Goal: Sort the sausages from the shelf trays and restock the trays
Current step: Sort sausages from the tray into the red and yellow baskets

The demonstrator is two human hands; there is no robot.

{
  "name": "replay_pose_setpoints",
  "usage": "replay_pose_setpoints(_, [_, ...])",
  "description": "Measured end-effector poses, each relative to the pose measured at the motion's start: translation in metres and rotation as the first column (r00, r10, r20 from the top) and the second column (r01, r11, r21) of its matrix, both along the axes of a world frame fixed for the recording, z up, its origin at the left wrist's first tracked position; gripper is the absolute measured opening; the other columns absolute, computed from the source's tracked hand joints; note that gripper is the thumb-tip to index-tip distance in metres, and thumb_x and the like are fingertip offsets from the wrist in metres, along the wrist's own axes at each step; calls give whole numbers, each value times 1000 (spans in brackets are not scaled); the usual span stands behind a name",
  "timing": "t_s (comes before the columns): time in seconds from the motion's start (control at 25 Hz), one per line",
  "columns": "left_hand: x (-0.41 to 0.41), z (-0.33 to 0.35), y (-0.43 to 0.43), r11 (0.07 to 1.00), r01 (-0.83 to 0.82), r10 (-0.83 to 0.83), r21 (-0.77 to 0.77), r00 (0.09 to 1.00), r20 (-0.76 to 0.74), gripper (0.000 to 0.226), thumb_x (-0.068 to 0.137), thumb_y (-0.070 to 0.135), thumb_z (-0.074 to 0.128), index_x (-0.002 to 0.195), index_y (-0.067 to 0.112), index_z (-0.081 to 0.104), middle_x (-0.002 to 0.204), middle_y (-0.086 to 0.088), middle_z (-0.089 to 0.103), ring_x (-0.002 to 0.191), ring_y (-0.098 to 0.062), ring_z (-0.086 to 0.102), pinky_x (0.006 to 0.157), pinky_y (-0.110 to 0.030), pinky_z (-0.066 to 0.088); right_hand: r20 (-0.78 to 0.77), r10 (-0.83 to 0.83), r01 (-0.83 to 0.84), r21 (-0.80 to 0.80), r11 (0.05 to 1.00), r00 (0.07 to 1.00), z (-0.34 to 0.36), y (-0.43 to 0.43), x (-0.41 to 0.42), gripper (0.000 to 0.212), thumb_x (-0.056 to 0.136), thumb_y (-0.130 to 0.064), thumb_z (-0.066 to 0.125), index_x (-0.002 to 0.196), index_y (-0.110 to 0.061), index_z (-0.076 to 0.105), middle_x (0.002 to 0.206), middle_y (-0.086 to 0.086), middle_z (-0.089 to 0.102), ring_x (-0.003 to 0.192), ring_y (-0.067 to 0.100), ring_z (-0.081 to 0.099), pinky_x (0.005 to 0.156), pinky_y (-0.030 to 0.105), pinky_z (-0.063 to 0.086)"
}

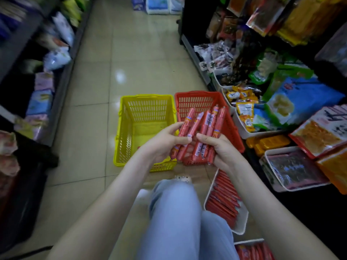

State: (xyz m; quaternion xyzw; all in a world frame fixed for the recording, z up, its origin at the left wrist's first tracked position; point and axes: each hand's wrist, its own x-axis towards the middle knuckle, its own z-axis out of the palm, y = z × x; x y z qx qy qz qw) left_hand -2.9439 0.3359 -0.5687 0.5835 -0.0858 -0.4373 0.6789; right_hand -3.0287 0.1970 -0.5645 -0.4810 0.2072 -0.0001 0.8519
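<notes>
Both hands sit close together, each curled round part of one fan of red sausages [204, 124]: the left hand [165, 142] pinches the leftmost sticks, the right hand [221, 150] grips the lower ends of the rest. Their long axes run forward from the palms, tips over the red basket [193, 94] just beyond the right hand, while the yellow basket [120, 128] lies under and ahead of the left hand, so each hand likely drops to its nearer basket.

Glossy beige tile floor [131, 44] (lamp glare) btw stocked shelves [196, 59].
</notes>
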Motion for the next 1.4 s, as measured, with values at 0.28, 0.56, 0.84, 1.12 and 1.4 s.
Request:
replay_pose_setpoints(0.28, [106,-62,34,991,-78,87,105,993,-81,45,87,-7,57,128,8,53,106,-22,68,83,-29,69,83,-44,54,-66,202,-201,20,979,977,-70,4,121,35,84,6,55,119,7,56,106,19,68,94,26,69,78,33,57])
replay_pose_setpoints(0.56, [194,-172,71,883,-429,463,188,861,-211,36,89,-7,53,121,8,52,85,-10,73,73,-17,71,62,-26,58,-239,332,-365,-106,925,912,-191,-5,225,25,84,10,57,103,-6,60,90,9,69,79,15,69,70,22,56])
replay_pose_setpoints(0.84, [212,-253,94,816,-487,543,312,831,-123,37,85,-7,59,118,10,56,89,-13,69,69,-15,69,64,-23,57,-633,539,-726,-686,-56,556,-349,49,278,53,83,-12,63,133,-21,51,130,6,59,120,22,54,86,21,41])
replay_pose_setpoints(1.12, [225,-283,81,552,-270,-216,789,868,448,46,83,13,68,127,26,59,104,-3,67,97,-23,61,78,-29,45,-308,442,-301,-950,-89,843,-328,51,290,113,71,-30,76,151,-21,-3,159,5,9,147,22,1,116,39,0])
replay_pose_setpoints(1.4, [220,-324,50,350,-128,-734,928,578,357,41,91,27,54,131,20,46,127,-8,59,120,-28,52,94,-36,39,-685,426,-470,-721,-509,591,-360,50,268,45,91,-30,55,128,-11,39,130,9,49,122,28,45,99,39,34])
